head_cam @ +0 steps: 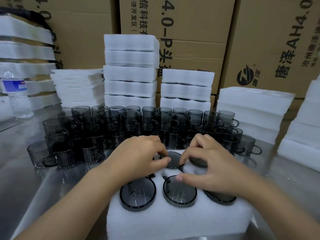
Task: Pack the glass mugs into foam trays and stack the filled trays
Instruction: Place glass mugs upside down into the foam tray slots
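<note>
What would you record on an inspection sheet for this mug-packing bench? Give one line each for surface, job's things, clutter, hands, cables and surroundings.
Surface: shiny steel table, reflective.
Job's things: white foam tray in front, holding smoky grey glass mugs; loose grey mugs crowded behind it; stacked filled trays further back; spare foam trays at right, top one empty.
Clutter: clear plastic water bottle at left.
Hands: left hand and right hand both pinch the rim of the back-middle mug in the tray.
Cables: nothing seen.
Surroundings: printed brown cardboard cartons behind.
</note>
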Demonstrator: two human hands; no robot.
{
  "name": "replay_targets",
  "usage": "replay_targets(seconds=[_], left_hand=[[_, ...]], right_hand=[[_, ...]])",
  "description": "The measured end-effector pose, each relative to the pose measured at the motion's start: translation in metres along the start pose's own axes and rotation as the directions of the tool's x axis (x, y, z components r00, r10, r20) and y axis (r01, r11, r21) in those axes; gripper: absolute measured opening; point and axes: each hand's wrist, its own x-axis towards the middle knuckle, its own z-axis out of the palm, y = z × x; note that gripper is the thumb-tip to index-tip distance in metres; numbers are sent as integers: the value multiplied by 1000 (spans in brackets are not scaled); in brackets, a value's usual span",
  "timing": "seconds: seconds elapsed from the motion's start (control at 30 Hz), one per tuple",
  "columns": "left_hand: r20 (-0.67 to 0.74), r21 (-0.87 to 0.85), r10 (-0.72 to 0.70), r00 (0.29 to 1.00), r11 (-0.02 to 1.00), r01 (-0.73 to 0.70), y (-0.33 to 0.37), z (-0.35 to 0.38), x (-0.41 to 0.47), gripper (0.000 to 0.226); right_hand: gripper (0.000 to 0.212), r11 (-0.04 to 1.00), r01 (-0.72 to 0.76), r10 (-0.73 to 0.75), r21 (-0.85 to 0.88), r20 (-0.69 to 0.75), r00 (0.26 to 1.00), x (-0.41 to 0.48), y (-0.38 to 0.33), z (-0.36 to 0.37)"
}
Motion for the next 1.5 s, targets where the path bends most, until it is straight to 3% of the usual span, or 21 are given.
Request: replay_targets(seconds=[0.17,0.47,0.7,0.77,0.83,0.93,1.0,1.13,1.23,1.33,1.4,1.5], left_hand=[[-41,-53,-1,999,999,-2,-1,0,-3,24],[-101,-28,30,994,999,-33,-4,4,-2,25],[47,-206,15,999,978,-5,-8,-31,-22,41],[4,-266,58,998,962,-54,-10,-48,-35,35],[88,-302,76,993,952,-46,-2,-64,-53,40],[296,-93,77,952,994,-51,20,-71,-80,53],[267,111,33,963,992,-65,29,-61,-80,61],[391,134,-77,917,991,26,35,-43,-76,36],[420,150,-89,903,988,27,37,-54,-93,42],[422,219,-111,900,976,18,41,-44,-71,32],[516,271,-54,855,957,-103,36,-42,-43,24],[390,277,108,914,933,-229,38,-85,-27,47]], right_hand=[[37,999,-15,14,44,16,1000,0,-3,0],[38,1000,14,-13,13,-21,1000,1,-3,0],[38,987,60,-60,148,-8,998,-14,-11,-16],[42,993,104,-107,55,60,992,-27,-11,-26],[49,990,132,-123,-55,135,983,-43,-13,-34],[56,987,104,-77,-120,211,975,-64,-21,-40],[48,976,117,-68,-186,253,965,-71,-25,-35],[72,942,140,-58,-304,265,962,-76,-42,-26],[62,898,228,-167,-377,188,968,-77,-43,-25],[53,860,286,-257,-424,124,958,-84,-41,-32],[50,868,297,-293,-398,72,953,-87,-40,-50],[44,865,270,-293,-423,12,956,-78,-34,-96]])
